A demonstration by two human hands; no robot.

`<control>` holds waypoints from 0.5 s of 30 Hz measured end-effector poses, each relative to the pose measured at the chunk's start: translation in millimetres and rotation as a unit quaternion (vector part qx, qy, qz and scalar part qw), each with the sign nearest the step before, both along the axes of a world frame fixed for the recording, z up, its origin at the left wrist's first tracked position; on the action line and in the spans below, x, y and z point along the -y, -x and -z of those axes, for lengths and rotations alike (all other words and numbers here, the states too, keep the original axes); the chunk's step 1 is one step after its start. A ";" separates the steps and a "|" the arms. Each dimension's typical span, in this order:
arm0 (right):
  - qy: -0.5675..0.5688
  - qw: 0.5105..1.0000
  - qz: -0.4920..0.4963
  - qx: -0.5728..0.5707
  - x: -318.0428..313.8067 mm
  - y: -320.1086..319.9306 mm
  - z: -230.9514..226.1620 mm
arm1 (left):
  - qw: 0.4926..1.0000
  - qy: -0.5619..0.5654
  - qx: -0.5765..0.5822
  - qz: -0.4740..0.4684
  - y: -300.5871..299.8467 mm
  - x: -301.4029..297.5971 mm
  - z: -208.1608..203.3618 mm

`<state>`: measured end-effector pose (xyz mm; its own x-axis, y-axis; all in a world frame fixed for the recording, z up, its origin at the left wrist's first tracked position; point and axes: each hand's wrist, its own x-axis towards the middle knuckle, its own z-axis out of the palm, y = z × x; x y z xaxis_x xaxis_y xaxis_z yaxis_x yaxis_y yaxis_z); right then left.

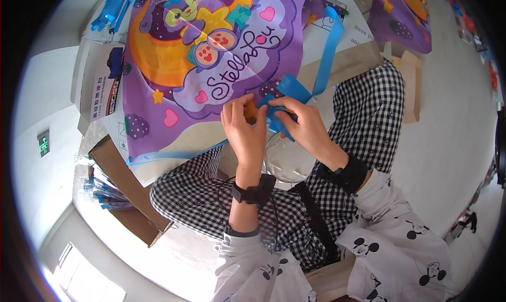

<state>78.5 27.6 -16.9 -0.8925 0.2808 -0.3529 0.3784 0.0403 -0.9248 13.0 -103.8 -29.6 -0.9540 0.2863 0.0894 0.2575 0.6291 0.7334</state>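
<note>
Pale floor (pixel 448 138) spread beyond the white carton (pixel 349 40) that carried the work. Over its near edge, a blue ribbon (pixel 328 51) lay bunched between both hands, its long axis bending away toward the carton's far right corner. Nearer to it was the right hand (pixel 305 125), its grip closed on the bunched part. Just beside, the left hand (pixel 243 130) bent its fingers around a yellow-orange patch; whether that grip was tight, I could not tell. Beneath and beyond lay a purple printed sheet (pixel 205 96); a brown box (pixel 129 188) stood off the carton's near left corner.
</note>
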 end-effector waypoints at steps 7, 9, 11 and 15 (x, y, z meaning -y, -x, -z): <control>-0.200 0.972 -0.061 -0.102 -5.8 -13.0 4.0 | 1.000 0.013 -0.001 -0.021 -0.4 -6.4 0.6; -0.232 0.964 -0.081 -0.101 -6.0 -15.0 5.5 | 1.000 0.008 0.005 -0.020 -0.6 -7.2 -0.7; -0.241 0.962 -0.078 -0.100 -5.1 -15.9 8.3 | 1.000 0.006 0.005 -0.019 -0.7 -8.4 -0.7; -0.209 0.971 -0.066 -0.091 -1.9 -14.3 6.5 | 1.000 0.007 0.007 -0.025 -0.7 -8.6 -1.9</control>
<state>92.8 29.5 -23.4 -0.9676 0.2439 -0.0659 0.1761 0.4640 -0.8681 13.8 -95.2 -27.8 -0.9682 0.2393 0.0726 0.2156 0.6513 0.7276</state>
